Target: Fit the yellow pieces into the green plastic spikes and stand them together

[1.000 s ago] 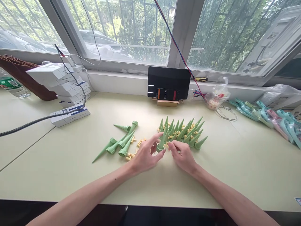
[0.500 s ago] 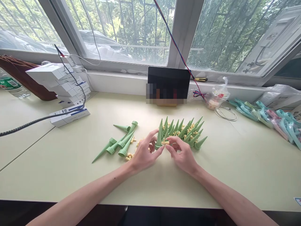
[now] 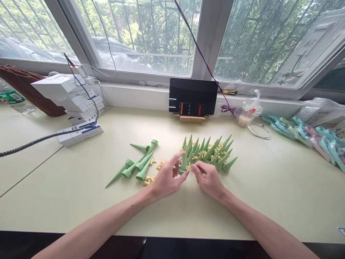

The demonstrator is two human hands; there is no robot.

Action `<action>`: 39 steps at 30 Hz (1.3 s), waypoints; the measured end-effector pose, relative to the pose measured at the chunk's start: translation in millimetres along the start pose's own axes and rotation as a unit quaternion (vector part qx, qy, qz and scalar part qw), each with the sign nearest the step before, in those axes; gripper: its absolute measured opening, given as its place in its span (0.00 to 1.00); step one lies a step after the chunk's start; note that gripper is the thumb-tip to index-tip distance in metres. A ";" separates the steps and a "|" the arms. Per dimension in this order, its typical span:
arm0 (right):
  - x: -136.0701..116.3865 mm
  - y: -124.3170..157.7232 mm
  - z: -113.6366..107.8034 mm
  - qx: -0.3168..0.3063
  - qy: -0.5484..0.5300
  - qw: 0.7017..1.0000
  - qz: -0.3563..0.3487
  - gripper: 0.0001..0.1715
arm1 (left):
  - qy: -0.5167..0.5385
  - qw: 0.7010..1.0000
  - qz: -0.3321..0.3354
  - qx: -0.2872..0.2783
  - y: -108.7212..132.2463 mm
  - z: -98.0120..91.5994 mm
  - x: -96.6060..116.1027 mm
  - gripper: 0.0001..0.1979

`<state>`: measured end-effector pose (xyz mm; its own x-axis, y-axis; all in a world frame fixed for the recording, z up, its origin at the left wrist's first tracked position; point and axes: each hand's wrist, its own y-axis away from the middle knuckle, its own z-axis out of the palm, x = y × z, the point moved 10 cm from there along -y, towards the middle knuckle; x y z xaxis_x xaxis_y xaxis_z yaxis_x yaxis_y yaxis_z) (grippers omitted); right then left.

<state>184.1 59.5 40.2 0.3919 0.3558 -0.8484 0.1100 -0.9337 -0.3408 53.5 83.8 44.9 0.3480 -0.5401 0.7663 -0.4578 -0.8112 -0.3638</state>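
Desk [image 3: 81,194] under a window [image 3: 156,32]: at the spike cluster [image 3: 208,154], near-left corner, the left hand [image 3: 166,177] grips a green spike [image 3: 183,164] upright; the right hand [image 3: 209,177] apparently pinches a yellow fitting [image 3: 188,167]. Bracing the spike's base should help.

Bare on Both Sides

The left forearm [image 3: 107,223] and the right forearm [image 3: 256,223] are both bare, and each becomes slimmer toward its front end. One small dark spot [image 3: 132,205] marks the left forearm, near the left wrist [image 3: 151,193]. The left hand [image 3: 167,177] and the right hand [image 3: 209,178] are bare also, with slender fingers [image 3: 175,158].
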 end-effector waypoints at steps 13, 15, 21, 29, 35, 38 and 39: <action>4.1 0.5 0.5 0.000 -0.039 0.999 0.014 0.20 | 0.049 0.998 -0.035 -0.005 -3.9 -1.4 -0.3 0.26; 4.2 0.8 -0.1 0.002 -0.052 0.998 0.020 0.13 | 0.067 0.997 -0.047 0.004 -5.8 -5.2 -0.2 0.25; 2.2 -0.2 -0.3 0.009 -0.054 0.998 0.006 0.10 | 0.075 0.996 -0.056 0.003 -6.2 -6.3 -0.9 0.24; 3.7 -0.6 2.8 -0.013 -0.025 1.000 0.003 0.20 | 0.011 1.000 -0.021 -0.007 -3.4 -2.7 -0.9 0.25; 7.4 1.5 5.4 -0.022 -0.025 0.999 0.005 0.25 | 0.007 1.000 0.002 -0.014 -2.1 0.4 1.0 0.25; 8.2 1.6 5.6 -0.021 -0.030 0.999 0.005 0.26 | 0.021 1.000 -0.005 -0.021 -2.3 1.7 1.5 0.25; 8.0 1.2 5.3 -0.019 -0.032 0.999 0.005 0.26 | 0.028 0.999 -0.011 -0.023 -2.5 1.8 1.5 0.25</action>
<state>182.5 61.4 30.8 0.3341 0.3464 -0.8766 0.1411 -0.9379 -0.3168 56.7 84.6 46.0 0.3118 -0.5078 0.8031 -0.4887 -0.8106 -0.3227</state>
